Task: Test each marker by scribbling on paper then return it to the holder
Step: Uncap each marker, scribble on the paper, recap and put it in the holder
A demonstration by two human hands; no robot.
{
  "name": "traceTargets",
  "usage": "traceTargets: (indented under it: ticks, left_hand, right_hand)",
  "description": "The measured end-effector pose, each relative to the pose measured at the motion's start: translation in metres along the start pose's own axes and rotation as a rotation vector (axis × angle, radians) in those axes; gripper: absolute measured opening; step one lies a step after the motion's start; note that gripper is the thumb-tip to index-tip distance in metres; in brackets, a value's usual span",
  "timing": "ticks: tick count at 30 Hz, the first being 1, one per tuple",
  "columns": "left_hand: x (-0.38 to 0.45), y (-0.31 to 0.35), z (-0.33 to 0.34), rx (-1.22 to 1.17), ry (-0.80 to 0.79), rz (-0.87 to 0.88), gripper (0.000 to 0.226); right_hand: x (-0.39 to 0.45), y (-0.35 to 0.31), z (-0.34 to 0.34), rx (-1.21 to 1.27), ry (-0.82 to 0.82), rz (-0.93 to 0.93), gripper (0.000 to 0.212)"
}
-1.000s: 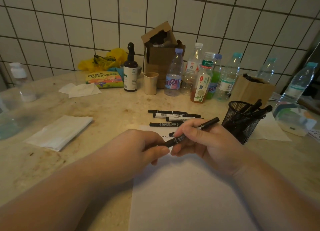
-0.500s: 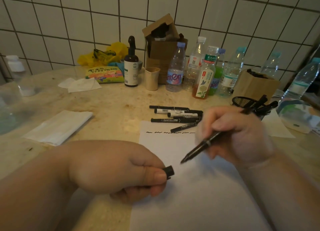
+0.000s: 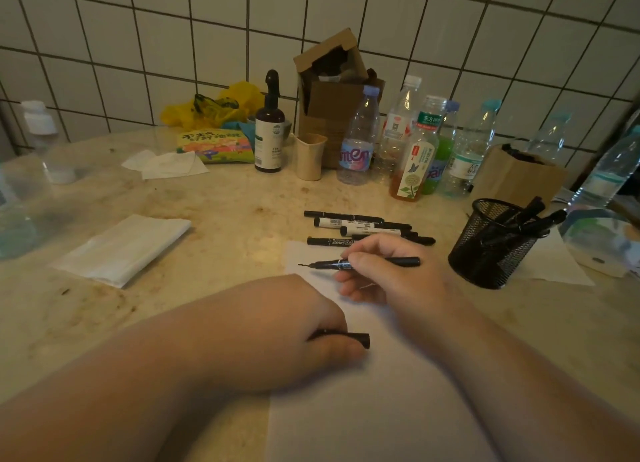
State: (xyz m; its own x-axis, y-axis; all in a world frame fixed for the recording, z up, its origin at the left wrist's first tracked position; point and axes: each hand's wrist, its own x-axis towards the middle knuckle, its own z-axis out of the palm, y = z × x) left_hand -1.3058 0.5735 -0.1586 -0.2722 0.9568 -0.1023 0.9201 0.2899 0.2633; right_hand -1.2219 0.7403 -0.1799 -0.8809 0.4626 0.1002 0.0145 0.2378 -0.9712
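Behind my counter (image 3: 214,215) rises a wall of square white tiles (image 3: 145,45) with dark grout. The counter is beige, mottled stone (stained in patches), under dim, warm light.

Paper (image 3: 381,409) cut off below, cap (image 3: 356,338) half hidden in fist, marker (image 3: 401,261) barrel partly covered

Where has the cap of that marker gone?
The cap is pinched in the left hand, low over the paper, nearer the camera than the right hand that writes with the marker.
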Motion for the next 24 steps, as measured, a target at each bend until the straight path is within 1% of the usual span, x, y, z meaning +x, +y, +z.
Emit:
traceTargets:
  ticks: [6,14,24]
  left_hand:
    - [0.0002,0.0012,0.0006,-0.018,0.008,0.000,0.049]
    - [0.0016,0.0028,-0.0004,-0.021,-0.005,-0.007,0.049]
    - [0.0007,-0.0016,0.0022,-0.039,0.038,0.019,0.048]
  right_hand:
    - [0.0035,0.0047,0.0049,-0.035,-0.070,0.001,0.013]
    - [0.0065,0.0068,0.0046,-0.056,-0.074,0.008,0.013]
    - [0.0081,0.0080,0.0018,-0.027,-0.003,0.033,0.011]
